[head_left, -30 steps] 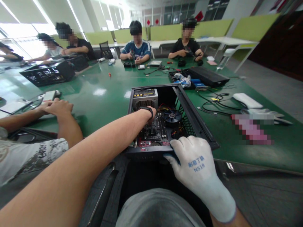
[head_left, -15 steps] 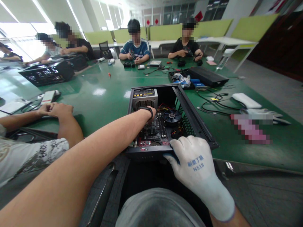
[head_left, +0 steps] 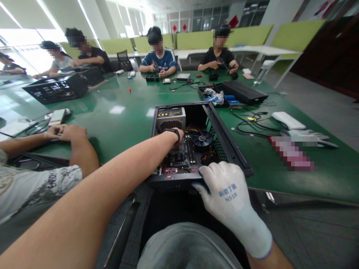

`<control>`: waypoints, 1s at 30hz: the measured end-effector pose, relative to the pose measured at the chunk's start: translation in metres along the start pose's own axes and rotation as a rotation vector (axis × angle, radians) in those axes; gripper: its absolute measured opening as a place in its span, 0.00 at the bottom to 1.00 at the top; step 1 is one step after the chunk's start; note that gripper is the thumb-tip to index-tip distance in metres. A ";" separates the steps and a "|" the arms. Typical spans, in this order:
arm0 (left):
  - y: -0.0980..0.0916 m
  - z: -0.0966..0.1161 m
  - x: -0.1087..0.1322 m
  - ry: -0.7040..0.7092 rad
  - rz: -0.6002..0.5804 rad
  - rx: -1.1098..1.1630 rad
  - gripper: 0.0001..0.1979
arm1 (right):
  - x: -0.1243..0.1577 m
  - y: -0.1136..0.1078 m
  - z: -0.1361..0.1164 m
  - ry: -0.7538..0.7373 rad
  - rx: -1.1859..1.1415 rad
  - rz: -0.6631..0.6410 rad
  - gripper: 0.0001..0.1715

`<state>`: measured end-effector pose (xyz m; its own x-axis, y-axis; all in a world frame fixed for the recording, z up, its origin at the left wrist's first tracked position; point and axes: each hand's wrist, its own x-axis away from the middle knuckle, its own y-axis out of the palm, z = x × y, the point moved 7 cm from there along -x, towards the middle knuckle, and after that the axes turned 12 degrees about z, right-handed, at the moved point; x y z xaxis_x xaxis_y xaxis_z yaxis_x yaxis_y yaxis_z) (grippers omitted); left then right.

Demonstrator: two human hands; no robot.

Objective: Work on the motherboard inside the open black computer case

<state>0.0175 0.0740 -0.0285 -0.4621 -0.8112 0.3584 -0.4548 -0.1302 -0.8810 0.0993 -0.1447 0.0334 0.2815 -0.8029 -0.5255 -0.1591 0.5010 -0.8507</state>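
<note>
Fingers of gloved right hand curled over nearest rim of computer case, on bench; fingers of left hand hidden, hold uncertain. Possible fault: wires snagged by unsighted reaching.

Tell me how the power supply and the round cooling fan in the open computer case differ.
The power supply is boxy; the cooling fan is round.
The power supply is silver-grey with a black-and-yellow label; the cooling fan is mostly black.
The power supply looks larger than the cooling fan.
Both sit inside the computer case.
</note>
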 end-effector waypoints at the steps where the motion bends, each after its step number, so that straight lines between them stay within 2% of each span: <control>1: 0.001 -0.001 -0.001 -0.003 0.005 0.015 0.29 | 0.000 0.000 0.000 0.000 0.001 -0.001 0.15; 8: 0.008 -0.005 -0.007 -0.009 0.019 0.033 0.31 | -0.001 0.000 -0.001 0.008 0.001 -0.011 0.14; 18: 0.001 -0.004 0.001 -0.035 0.004 0.054 0.35 | 0.000 -0.001 -0.001 0.025 -0.014 -0.044 0.14; 30: 0.012 -0.013 -0.010 -0.071 0.088 0.160 0.36 | -0.001 -0.003 -0.002 0.048 -0.046 -0.059 0.14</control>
<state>0.0070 0.0882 -0.0391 -0.4377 -0.8607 0.2600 -0.2858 -0.1410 -0.9479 0.0978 -0.1460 0.0369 0.2463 -0.8454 -0.4739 -0.1877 0.4381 -0.8791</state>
